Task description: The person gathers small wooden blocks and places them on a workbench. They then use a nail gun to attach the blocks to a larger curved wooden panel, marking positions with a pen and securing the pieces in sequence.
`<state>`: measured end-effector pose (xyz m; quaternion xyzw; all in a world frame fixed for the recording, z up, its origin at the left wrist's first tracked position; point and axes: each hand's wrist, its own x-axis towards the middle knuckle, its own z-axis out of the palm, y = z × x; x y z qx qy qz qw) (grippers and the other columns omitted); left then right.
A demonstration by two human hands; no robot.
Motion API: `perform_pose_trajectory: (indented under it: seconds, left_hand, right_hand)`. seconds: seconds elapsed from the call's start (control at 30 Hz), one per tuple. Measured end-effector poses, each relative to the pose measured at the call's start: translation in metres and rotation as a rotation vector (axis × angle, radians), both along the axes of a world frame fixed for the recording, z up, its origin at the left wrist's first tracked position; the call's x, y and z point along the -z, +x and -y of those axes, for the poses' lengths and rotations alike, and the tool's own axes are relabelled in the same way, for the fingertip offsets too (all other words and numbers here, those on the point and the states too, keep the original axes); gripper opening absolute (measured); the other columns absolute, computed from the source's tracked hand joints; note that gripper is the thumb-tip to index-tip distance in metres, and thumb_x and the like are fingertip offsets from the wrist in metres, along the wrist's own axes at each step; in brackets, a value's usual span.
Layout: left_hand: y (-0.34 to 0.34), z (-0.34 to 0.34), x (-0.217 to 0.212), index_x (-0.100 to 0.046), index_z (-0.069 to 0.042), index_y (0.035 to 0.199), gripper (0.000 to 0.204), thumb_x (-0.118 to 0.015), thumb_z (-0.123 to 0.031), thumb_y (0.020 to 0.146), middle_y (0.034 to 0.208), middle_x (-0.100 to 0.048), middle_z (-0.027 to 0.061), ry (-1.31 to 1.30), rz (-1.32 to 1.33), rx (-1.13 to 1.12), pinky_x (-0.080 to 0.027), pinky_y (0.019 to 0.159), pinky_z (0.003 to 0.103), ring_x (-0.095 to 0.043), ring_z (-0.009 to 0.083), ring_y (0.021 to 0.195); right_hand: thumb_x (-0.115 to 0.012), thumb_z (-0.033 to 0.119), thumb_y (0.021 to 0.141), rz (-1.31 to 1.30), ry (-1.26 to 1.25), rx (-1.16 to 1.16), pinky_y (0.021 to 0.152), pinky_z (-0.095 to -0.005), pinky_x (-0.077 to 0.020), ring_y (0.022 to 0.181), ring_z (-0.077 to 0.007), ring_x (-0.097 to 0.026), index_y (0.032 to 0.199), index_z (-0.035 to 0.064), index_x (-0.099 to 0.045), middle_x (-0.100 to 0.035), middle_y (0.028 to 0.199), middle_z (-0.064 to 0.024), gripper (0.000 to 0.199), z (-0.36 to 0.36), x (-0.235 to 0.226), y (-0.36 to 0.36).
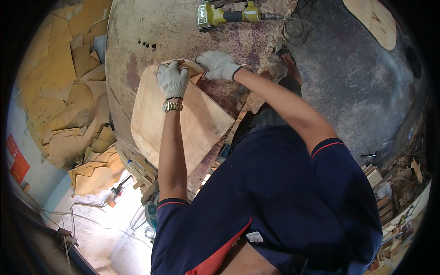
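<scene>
A pale plywood panel (183, 121) with rounded corners lies tilted on the worn worktable, its narrow end away from me. My left hand (173, 80), in a light knitted glove, is at the panel's far end. Its fingers are curled down on a small wooden piece (196, 69) there; the grip itself is partly hidden. Just right of that end is my right hand (217, 66), also gloved, its fingers stretched toward the small piece. Nothing shows in the right hand. Whether its fingertips touch the wood, I cannot tell.
A yellow-green nail gun (229, 16) lies on the worktable (151, 27) beyond my hands. Many thin board offcuts (55, 87) are heaped at the left. Another panel (373, 20) is at the far right, and wood scraps (389, 201) are piled at the lower right.
</scene>
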<state>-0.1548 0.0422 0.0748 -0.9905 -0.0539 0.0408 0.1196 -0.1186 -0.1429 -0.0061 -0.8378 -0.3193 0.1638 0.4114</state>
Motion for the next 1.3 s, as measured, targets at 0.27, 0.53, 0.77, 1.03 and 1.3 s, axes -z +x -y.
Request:
perform_pose_trajectory:
  seconds: [0.27, 0.53, 0.77, 1.03, 1.3]
  left_hand:
    - [0.061, 0.025, -0.035, -0.081, -0.015, 0.107, 0.046, -0.075, -0.048, 0.076, 0.102, -0.078, 0.0159, 0.188, -0.737, 0.217, -0.057, 0.088, 0.049, -0.075, 0.0356, 0.096]
    - [0.071, 0.046, -0.03, -0.081, -0.009, 0.1, 0.042, -0.076, -0.041, 0.073, 0.1, -0.078, 0.0166, 0.354, -0.796, 0.274, -0.057, 0.083, 0.048, -0.075, 0.0353, 0.092]
    - [0.07, 0.042, -0.036, -0.08, -0.015, 0.094, 0.026, -0.069, -0.033, 0.079, 0.088, -0.077, 0.0106, 0.343, -0.885, 0.466, -0.042, 0.098, 0.049, -0.073, 0.0346, 0.082]
    - [0.061, 0.023, -0.045, -0.076, -0.023, 0.115, 0.041, -0.065, -0.046, 0.083, 0.117, -0.071, 0.0066, 0.177, -0.887, 0.348, -0.037, 0.104, 0.058, -0.059, 0.0272, 0.123]
    - [0.062, 0.029, -0.038, -0.075, -0.023, 0.118, 0.047, -0.066, -0.049, 0.081, 0.122, -0.069, 0.0089, 0.23, -0.961, 0.272, -0.036, 0.106, 0.06, -0.057, 0.0306, 0.126]
  right_hand:
    - [-0.077, 0.022, 0.079, 0.224, 0.077, -0.008, 0.101, -0.0424, -0.046, 0.115, -0.0277, -0.059, 0.121, 0.0165, -0.065, -0.063, 0.114, -0.0062, 0.045, -0.017, 0.052, -0.016]
    - [-0.07, 0.017, 0.086, -0.121, 0.258, 0.101, 0.096, -0.0487, -0.0539, 0.113, -0.0343, -0.066, 0.114, 0.011, -0.067, -0.07, 0.115, -0.0138, 0.029, 0.003, 0.017, 0.004]
    - [-0.059, 0.02, 0.092, 0.336, 0.111, 0.572, 0.088, -0.0496, -0.0534, 0.105, -0.0349, -0.066, 0.111, 0.0075, -0.066, -0.068, 0.106, -0.0164, 0.024, 0.053, -0.01, 0.058]
    - [-0.052, 0.022, 0.098, 0.554, -0.258, 0.608, 0.099, -0.0539, -0.044, 0.106, -0.0346, -0.062, 0.116, 0.0111, -0.067, -0.067, 0.107, -0.0159, 0.026, 0.046, 0.028, 0.099]
    - [-0.052, 0.022, 0.098, 0.613, -0.241, 0.59, 0.092, -0.0518, -0.0482, 0.097, -0.0332, -0.068, 0.122, 0.0098, -0.066, -0.071, 0.097, -0.0144, 0.031, 0.043, 0.029, 0.1]
